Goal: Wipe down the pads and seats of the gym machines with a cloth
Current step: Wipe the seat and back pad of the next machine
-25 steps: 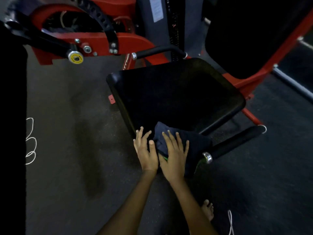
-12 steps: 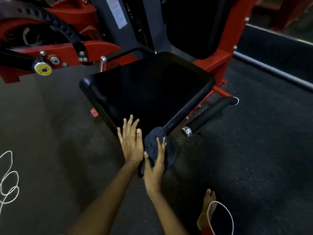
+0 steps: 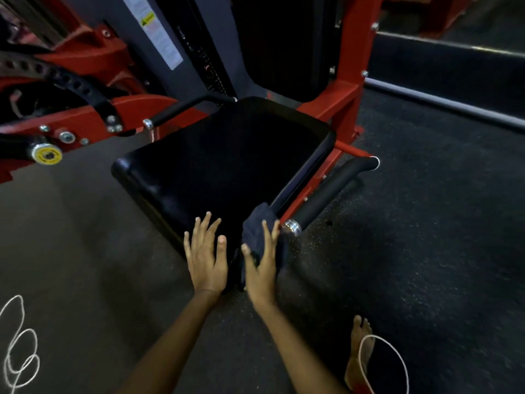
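A black padded seat (image 3: 227, 155) of a red gym machine fills the middle of the view. My left hand (image 3: 206, 255) lies flat with straight fingers on the seat's near front edge. My right hand (image 3: 262, 264) presses a dark blue cloth (image 3: 255, 227) against the seat's near right corner, fingers straight over the cloth. The cloth hangs down over the corner, partly hidden under my palm. A black back pad (image 3: 284, 44) stands upright behind the seat.
A black foam-covered handle (image 3: 329, 191) with a chrome end sticks out right of the seat, close to my right hand. Another handle (image 3: 181, 110) sits at the seat's left rear. Red frame parts (image 3: 85, 120) and a yellow knob (image 3: 47, 155) lie left. A bare foot (image 3: 359, 348) and white cord (image 3: 383, 359) are bottom right.
The cloth and my right hand have slid from the seat's front top off to its near right corner. My left hand stayed on the front edge. The camera view shifted right.
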Available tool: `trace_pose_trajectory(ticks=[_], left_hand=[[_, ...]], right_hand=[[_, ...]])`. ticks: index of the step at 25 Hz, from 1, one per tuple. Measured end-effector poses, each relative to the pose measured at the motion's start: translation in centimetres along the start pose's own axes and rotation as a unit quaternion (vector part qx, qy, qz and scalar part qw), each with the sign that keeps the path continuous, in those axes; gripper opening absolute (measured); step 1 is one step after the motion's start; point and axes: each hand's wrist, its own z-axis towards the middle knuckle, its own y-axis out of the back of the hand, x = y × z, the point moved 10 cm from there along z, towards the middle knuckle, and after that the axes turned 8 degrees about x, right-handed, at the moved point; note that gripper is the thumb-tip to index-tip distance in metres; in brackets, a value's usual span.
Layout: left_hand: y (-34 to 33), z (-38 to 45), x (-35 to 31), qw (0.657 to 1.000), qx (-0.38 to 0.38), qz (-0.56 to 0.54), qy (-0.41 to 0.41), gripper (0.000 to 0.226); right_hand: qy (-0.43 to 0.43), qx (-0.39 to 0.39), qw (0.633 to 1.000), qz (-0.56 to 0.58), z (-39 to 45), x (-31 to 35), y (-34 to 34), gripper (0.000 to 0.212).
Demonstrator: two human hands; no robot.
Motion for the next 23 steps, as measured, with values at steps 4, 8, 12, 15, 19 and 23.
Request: trace_pose_trajectory(ticks=[4, 8, 12, 15, 19, 23], left_hand=[[-0.1, 0.3, 0.3, 1.0, -0.001, 0.011, 0.002, 0.082], [0.0, -0.1, 0.3, 1.0, 0.007, 0.022, -0.001, 0.084], [-0.3, 0.1, 0.4, 0.999, 0.016, 0.033, 0.008, 0.085], [-0.4, 0.1, 0.3, 0.999, 0.024, 0.043, 0.014, 0.084], [-0.4, 0.2, 0.0, 0.998, 0.025, 0.056, 0.02, 0.081], [-0.4, 0.7, 0.0, 0.997, 0.035, 0.064, 0.031, 0.068]], right_hand=[[-0.066, -0.042, 0.997, 0.025, 4.2, -0.5, 2.2, 0.059], [-0.054, -0.037, 0.996, -0.065, 0.3, 2.3, -0.6, 0.068], [-0.172, -0.005, 0.964, -0.203, 4.3, 2.2, -0.2, 0.075], [-0.249, -0.013, 0.935, -0.253, 6.3, 2.5, -0.2, 0.08], [-0.286, -0.035, 0.919, -0.269, 9.5, 2.6, 1.4, 0.08], [-0.302, -0.058, 0.915, -0.26, 15.4, 2.4, 4.9, 0.075]])
